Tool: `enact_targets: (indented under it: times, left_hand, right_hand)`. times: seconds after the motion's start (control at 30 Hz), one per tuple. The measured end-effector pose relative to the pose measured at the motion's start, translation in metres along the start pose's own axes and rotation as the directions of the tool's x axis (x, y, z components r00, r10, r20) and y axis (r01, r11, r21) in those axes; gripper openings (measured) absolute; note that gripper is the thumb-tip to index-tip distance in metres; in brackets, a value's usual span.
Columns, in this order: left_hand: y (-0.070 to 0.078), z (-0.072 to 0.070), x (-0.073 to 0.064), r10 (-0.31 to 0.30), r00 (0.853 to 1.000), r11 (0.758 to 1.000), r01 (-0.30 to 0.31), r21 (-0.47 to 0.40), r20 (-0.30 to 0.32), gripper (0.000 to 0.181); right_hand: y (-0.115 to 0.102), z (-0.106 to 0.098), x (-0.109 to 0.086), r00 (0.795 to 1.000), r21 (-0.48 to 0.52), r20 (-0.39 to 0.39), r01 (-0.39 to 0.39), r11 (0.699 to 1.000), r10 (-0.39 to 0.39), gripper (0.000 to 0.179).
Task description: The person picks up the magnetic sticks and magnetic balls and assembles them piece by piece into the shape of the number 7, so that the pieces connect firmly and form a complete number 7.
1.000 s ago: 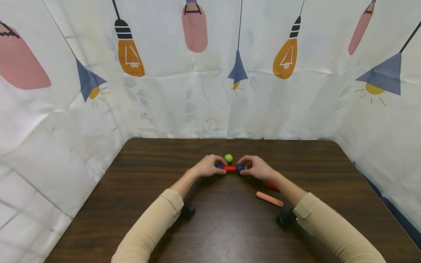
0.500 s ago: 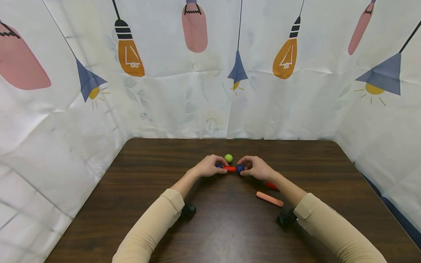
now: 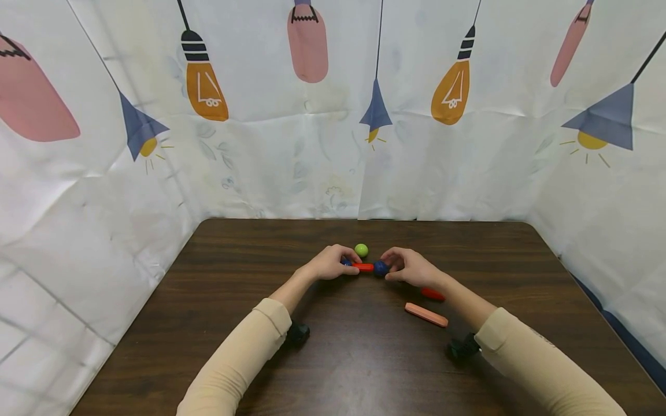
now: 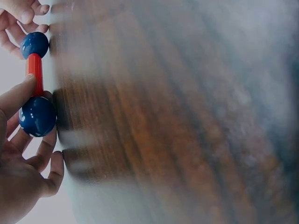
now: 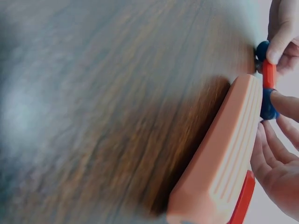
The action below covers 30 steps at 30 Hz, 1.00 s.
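Observation:
A red ridged rod [image 3: 364,267] has a blue ball at each end, making a small dumbbell shape near the back of the table. With its thumb on the rod and fingers behind the near ball [image 4: 37,116], my left hand [image 3: 329,263] grips the left end. My right hand [image 3: 411,267] is beside the right-hand blue ball [image 3: 381,268], its thumb and fingers loosely bent and spread at the ball's right side. In the left wrist view, its fingers show a little behind the far ball [image 4: 34,45].
A lime green ball [image 3: 361,250] lies just behind the rod. Nearer the right forearm are an orange-pink ridged bar [image 3: 426,315] and another red piece [image 3: 433,294]. The dark wooden table [image 3: 354,358] meets a patterned white curtain [image 3: 281,167] at its back.
My right hand has loosened from the right-hand blue ball and drawn slightly right, its forearm shifting right too. The left hand stays at the rod's left end.

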<state>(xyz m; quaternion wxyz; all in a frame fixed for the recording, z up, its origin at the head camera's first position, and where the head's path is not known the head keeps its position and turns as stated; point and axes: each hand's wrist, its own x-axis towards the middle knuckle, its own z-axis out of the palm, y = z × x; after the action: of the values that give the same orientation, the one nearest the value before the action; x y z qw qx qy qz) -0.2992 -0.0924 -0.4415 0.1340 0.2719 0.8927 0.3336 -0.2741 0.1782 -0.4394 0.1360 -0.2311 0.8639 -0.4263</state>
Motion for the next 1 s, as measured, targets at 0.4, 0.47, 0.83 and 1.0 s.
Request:
enact_targets:
  times: [0.4, 0.47, 0.83, 1.0]
  left_hand:
    - [-0.001, 0.001, 0.000, 0.000, 1.000, 1.000, 0.000, -0.002, -0.010, 0.019]
    - [-0.001, 0.001, 0.001, -0.001, 1.000, 1.000, 0.001, -0.002, -0.010, 0.019]
    - [-0.001, 0.001, 0.000, -0.002, 1.000, 1.000, 0.002, 0.004, -0.005, 0.019]
    - [0.000, 0.000, -0.001, -0.003, 1.000, 1.000, 0.004, 0.014, -0.016, 0.018]
  right_hand:
    - [0.002, -0.006, -0.016, 0.999, 0.002, 0.013, 0.033, 0.999, -0.033, 0.039]
    - [0.002, -0.008, -0.019, 0.999, 0.000, 0.017, 0.045, 0.999, -0.045, 0.038]
    - [0.001, -0.016, -0.040, 0.996, -0.037, 0.017, 0.087, 0.996, -0.086, 0.036]
    - [0.002, -0.023, -0.051, 0.998, -0.046, 0.010, 0.067, 0.997, -0.067, 0.034]
